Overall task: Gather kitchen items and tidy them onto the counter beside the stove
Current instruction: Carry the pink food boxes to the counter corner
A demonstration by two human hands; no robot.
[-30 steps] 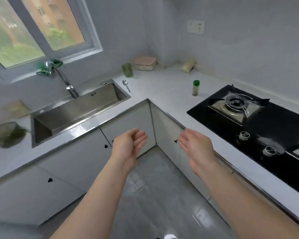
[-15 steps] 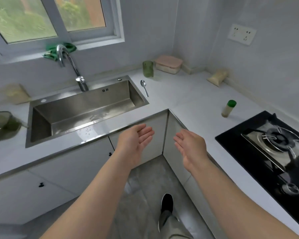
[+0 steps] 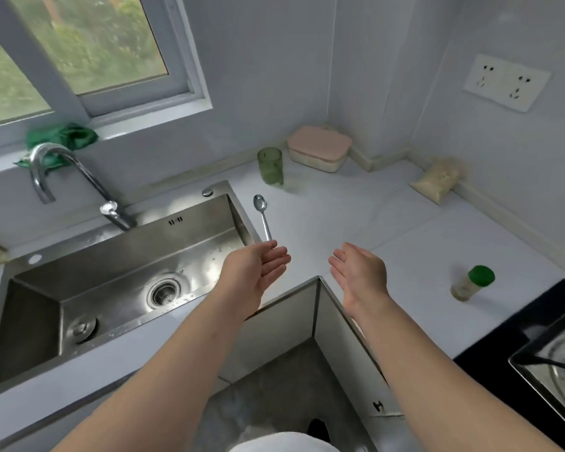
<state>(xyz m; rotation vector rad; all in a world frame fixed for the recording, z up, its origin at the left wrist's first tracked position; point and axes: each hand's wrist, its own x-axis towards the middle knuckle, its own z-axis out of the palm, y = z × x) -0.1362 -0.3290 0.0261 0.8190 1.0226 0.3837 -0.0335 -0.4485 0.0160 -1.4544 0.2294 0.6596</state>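
A metal spoon (image 3: 263,217) lies on the white counter (image 3: 356,216) just right of the sink. Behind it stands a green glass (image 3: 270,166), then a pink-lidded box (image 3: 319,152) in the corner. A bag of grains (image 3: 436,181) leans at the right wall. A green-capped shaker (image 3: 472,283) stands near the black stove (image 3: 535,347). My left hand (image 3: 256,274) hovers open, palm inward, its fingertips just below the spoon's handle end. My right hand (image 3: 361,272) is open too, facing it over the counter's inner corner. Neither holds anything.
The steel sink (image 3: 118,282) with its curved tap (image 3: 72,177) fills the left. A green cloth (image 3: 62,138) lies on the window sill. A wall socket (image 3: 506,81) is above the right counter. Cabinet doors and grey floor are below my arms.
I have moved closer to the corner counter. Both open hands have come forward from over the floor to above the counter edge, the left one reaching the spoon's handle end.
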